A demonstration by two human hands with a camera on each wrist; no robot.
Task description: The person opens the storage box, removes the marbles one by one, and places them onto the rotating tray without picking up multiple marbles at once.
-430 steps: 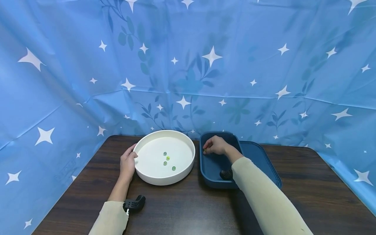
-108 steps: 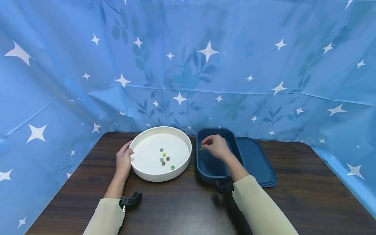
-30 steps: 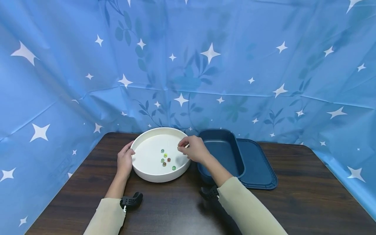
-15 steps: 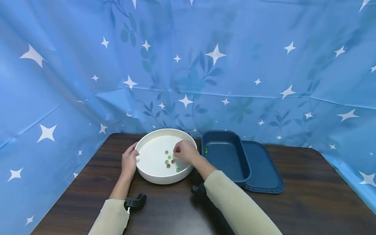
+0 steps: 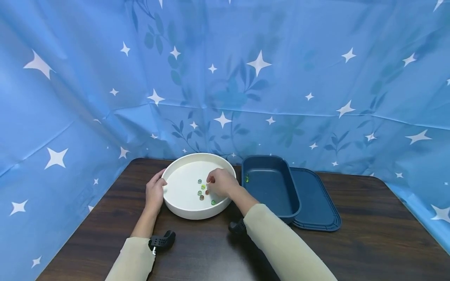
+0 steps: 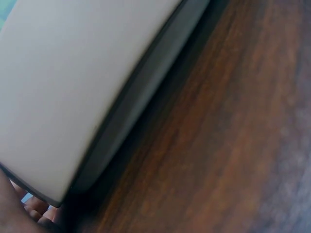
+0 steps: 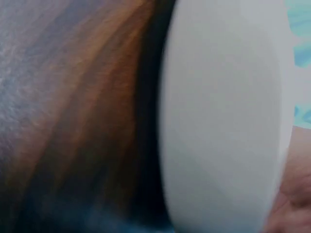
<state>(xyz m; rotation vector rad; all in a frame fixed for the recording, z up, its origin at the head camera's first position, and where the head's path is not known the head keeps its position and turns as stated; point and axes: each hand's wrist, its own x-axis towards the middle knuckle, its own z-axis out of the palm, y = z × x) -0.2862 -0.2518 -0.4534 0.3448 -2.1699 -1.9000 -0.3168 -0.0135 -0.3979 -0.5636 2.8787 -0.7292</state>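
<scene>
My left hand (image 5: 154, 193) grips the left side of a round white tray (image 5: 197, 214), the thumb over its rim. On the tray floor lie several glass marbles, among them a yellow-green marble (image 5: 203, 187), a reddish-brown marble (image 5: 207, 192) and a green marble (image 5: 213, 202). Over the tray's right half, close to these, my right hand (image 5: 222, 183) has thumb and fingers pinched together on a marble that they mostly hide. The left wrist view shows the tray's wall (image 6: 73, 97); in the right wrist view a bit of the right hand (image 7: 296, 189) shows past that wall.
To the right of the tray stands a deep dark blue rectangular box (image 5: 275, 195), with greenish marbles (image 5: 247, 178) at its left inner wall. A flat blue lid (image 5: 316, 203) lies beside it. A blue star-patterned curtain (image 5: 225, 86) hangs behind the dark wooden table (image 5: 197, 253).
My right hand has moved left from the blue box into the white tray, hardly shifting in the last half second. Two reddish-brown marbles have joined the tray since the earliest frame. The left hand keeps its grip.
</scene>
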